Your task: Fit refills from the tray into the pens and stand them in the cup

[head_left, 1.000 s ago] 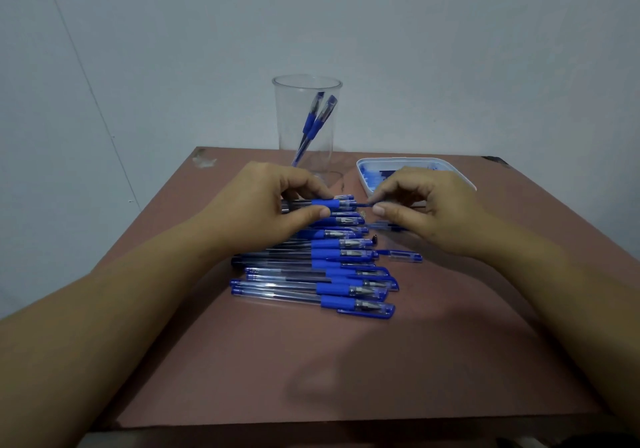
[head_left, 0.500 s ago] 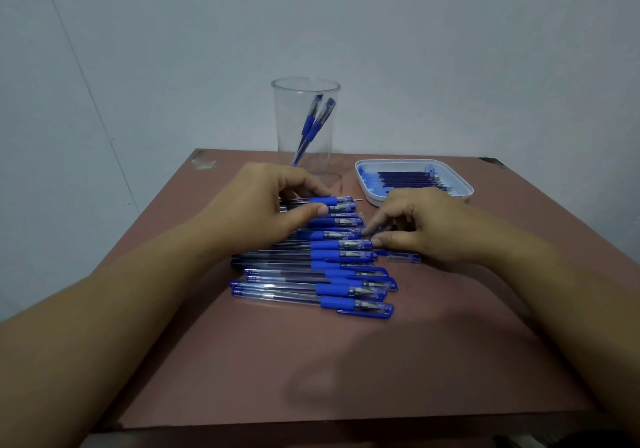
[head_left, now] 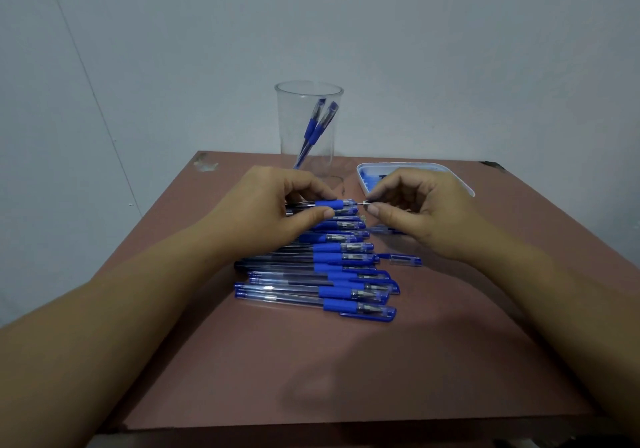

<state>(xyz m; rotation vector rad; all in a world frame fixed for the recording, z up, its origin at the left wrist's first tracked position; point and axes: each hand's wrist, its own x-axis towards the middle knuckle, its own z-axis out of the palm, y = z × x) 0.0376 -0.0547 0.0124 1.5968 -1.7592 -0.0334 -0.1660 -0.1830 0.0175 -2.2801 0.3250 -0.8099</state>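
Left hand (head_left: 277, 205), frame centre: fingers pinching a blue-grip pen (head_left: 334, 204) above the row of pens (head_left: 332, 274). Right hand (head_left: 419, 205): thumb and forefinger nipping the small metal tip (head_left: 365, 202) at its nose. Clear cup (head_left: 308, 129), upper centre, holding two pens. Tray (head_left: 367, 177) behind right hand.

Above a row of blue pens (head_left: 332, 267) on a brown table (head_left: 346, 371), the left hand (head_left: 273, 205) grips one pen (head_left: 334, 203) while the right hand (head_left: 419, 208) pinches its metal tip; behind the row stand a clear cup (head_left: 308, 129) and white tray (head_left: 367, 170).
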